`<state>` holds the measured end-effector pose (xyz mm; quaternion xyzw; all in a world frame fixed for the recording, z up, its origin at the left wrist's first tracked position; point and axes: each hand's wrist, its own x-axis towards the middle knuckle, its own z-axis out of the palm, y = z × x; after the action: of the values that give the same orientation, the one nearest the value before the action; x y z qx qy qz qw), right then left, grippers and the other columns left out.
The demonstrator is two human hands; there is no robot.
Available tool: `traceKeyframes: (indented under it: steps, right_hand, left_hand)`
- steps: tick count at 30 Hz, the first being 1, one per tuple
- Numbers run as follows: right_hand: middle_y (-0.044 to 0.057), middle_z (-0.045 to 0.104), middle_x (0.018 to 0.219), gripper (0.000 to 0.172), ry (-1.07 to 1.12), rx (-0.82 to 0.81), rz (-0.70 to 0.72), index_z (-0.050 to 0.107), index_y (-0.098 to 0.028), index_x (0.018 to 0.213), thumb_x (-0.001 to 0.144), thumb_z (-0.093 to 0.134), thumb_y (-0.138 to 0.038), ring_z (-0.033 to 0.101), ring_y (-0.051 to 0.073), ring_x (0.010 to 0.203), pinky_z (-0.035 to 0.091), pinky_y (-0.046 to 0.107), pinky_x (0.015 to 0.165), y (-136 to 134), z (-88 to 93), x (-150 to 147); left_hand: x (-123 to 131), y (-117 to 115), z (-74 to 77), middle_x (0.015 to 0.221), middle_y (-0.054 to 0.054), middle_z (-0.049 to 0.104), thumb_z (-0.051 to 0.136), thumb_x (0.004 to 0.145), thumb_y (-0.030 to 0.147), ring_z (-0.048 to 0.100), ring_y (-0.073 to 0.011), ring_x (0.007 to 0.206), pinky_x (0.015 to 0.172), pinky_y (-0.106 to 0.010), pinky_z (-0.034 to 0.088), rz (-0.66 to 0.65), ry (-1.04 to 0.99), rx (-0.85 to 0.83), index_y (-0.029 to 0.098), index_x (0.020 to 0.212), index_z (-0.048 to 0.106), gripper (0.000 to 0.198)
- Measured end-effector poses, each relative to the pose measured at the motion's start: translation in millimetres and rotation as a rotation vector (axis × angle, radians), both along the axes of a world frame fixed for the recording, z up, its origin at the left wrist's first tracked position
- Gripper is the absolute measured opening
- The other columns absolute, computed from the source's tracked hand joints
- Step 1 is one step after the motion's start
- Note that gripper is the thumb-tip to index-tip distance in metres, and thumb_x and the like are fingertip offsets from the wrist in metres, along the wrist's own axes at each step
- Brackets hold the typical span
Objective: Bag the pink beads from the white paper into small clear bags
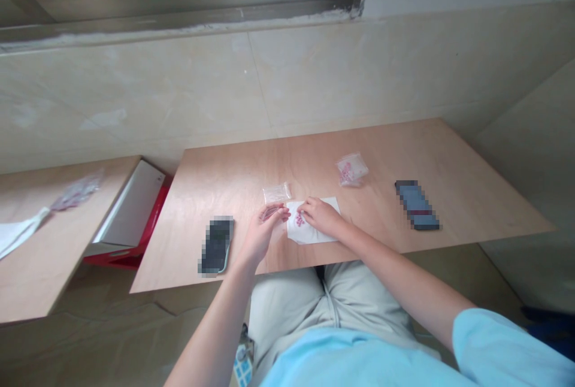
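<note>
A white sheet (314,233), which looks like paper or cloth, lies flat near the table's front edge. Small pink pieces (300,219) are gathered on its left part. My right hand (320,217) rests over the sheet, fingertips pinched together at the pieces; whatever is between them is too small to make out. Just left of the sheet, my left hand (261,232) is curled with thumb and fingers around what looks like a small clear plastic bag (270,212), partly hidden by the fingers. Behind that hand lies a flat clear packet (277,193).
Filled clear bags with pink pieces (349,170) lie toward the back. One phone (216,245) is at left, another (417,205) at right. Past a gap at left, a second table (40,267) bears a plastic bag (77,192) and white cloth-like material (20,234).
</note>
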<state>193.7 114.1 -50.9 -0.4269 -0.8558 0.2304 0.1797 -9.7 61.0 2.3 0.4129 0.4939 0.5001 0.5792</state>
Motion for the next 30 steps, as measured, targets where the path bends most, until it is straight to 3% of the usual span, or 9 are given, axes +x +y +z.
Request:
traceKeyframes:
  steps: [4, 8, 12, 15, 17, 19, 23, 26, 30]
  right_hand:
    - [0.007, 0.065, 0.100, 0.014, 0.007, -0.010, -0.042, 0.073, -0.019, 0.100, 0.097, 0.059, -0.019, 0.062, 0.019, 0.096, 0.045, 0.027, 0.083, 2.6, -2.8, -2.8]
    - [0.005, 0.070, 0.095, 0.010, 0.249, -0.076, -0.122, 0.071, -0.017, 0.095, 0.094, 0.061, -0.020, 0.064, 0.017, 0.089, 0.046, 0.027, 0.081, 8.1, 5.3, -6.3]
    - [0.003, 0.071, 0.087, 0.019, 0.551, -0.181, -0.220, 0.069, -0.017, 0.098, 0.097, 0.055, -0.030, 0.064, 0.015, 0.077, 0.048, 0.025, 0.070, 2.5, 40.0, -15.0]
    - [0.002, 0.071, 0.093, 0.016, 0.556, -0.155, -0.078, 0.071, -0.021, 0.102, 0.094, 0.060, -0.030, 0.063, 0.014, 0.076, 0.048, 0.025, 0.071, -9.2, 68.6, -21.0]
    - [0.002, 0.071, 0.098, 0.016, 0.519, -0.125, -0.014, 0.073, -0.022, 0.104, 0.092, 0.063, -0.027, 0.062, 0.013, 0.075, 0.048, 0.025, 0.074, -13.3, 76.4, -22.2]
    - [0.003, 0.071, 0.097, 0.017, 0.508, -0.112, -0.052, 0.073, -0.021, 0.104, 0.092, 0.062, -0.025, 0.063, 0.013, 0.076, 0.048, 0.025, 0.072, -11.1, 71.1, -20.5]
    - [0.003, 0.073, 0.091, 0.016, 0.439, -0.114, -0.158, 0.073, -0.019, 0.098, 0.092, 0.058, -0.018, 0.065, 0.015, 0.080, 0.047, 0.026, 0.073, 4.7, 34.2, -10.9]
    - [0.005, 0.073, 0.096, 0.016, 0.307, -0.117, -0.158, 0.074, -0.018, 0.096, 0.090, 0.060, -0.013, 0.065, 0.016, 0.083, 0.047, 0.028, 0.078, 11.1, 8.4, -3.1]
    - [0.007, 0.071, 0.106, 0.022, 0.188, -0.073, -0.070, 0.074, -0.019, 0.106, 0.092, 0.058, -0.011, 0.064, 0.017, 0.096, 0.046, 0.028, 0.087, 7.6, -4.0, 1.5]
  left_hand:
    - [0.6, -1.3, -0.9, 0.100, -0.005, 0.068, 0.076, 0.081, 0.034, 0.068, -0.0189, 0.094, 0.092, -0.039, 0.054, -0.023, -0.081, -0.049, 0.018, 0.101, 0.063, 0.029]
    - [0.7, -1.9, 1.1, 0.103, -0.006, 0.067, 0.076, 0.080, 0.035, 0.067, -0.0166, 0.088, 0.086, -0.035, 0.055, -0.085, -0.030, -0.076, 0.018, 0.102, 0.062, 0.031]
    - [2.9, -2.2, 4.0, 0.112, -0.010, 0.069, 0.076, 0.080, 0.035, 0.065, -0.0216, 0.104, 0.092, -0.036, 0.052, -0.134, 0.147, -0.008, 0.018, 0.107, 0.065, 0.034]
    - [5.3, -2.8, 5.8, 0.122, -0.012, 0.068, 0.074, 0.083, 0.036, 0.062, -0.0247, 0.115, 0.100, -0.039, 0.048, -0.160, 0.158, 0.040, 0.019, 0.115, 0.067, 0.038]
    - [6.1, -3.1, 6.6, 0.123, -0.012, 0.068, 0.074, 0.083, 0.037, 0.062, -0.0254, 0.116, 0.101, -0.039, 0.047, -0.151, 0.145, 0.047, 0.019, 0.116, 0.068, 0.038]
    - [5.9, -3.1, 7.3, 0.119, -0.012, 0.070, 0.075, 0.082, 0.038, 0.064, -0.0250, 0.112, 0.099, -0.038, 0.049, -0.130, 0.151, 0.034, 0.018, 0.112, 0.069, 0.036]
    - [3.8, -2.8, 7.9, 0.107, -0.009, 0.071, 0.074, 0.081, 0.040, 0.067, -0.0223, 0.099, 0.088, -0.036, 0.053, -0.130, 0.137, -0.013, 0.018, 0.106, 0.068, 0.034]
    - [2.2, -2.9, 6.8, 0.101, -0.007, 0.071, 0.073, 0.081, 0.039, 0.067, -0.0207, 0.093, 0.085, -0.035, 0.053, -0.117, 0.083, -0.034, 0.019, 0.106, 0.067, 0.033]
    - [1.0, -2.7, 3.8, 0.096, -0.006, 0.070, 0.074, 0.082, 0.035, 0.066, -0.0186, 0.090, 0.084, -0.034, 0.052, -0.109, 0.002, -0.043, 0.019, 0.108, 0.065, 0.032]
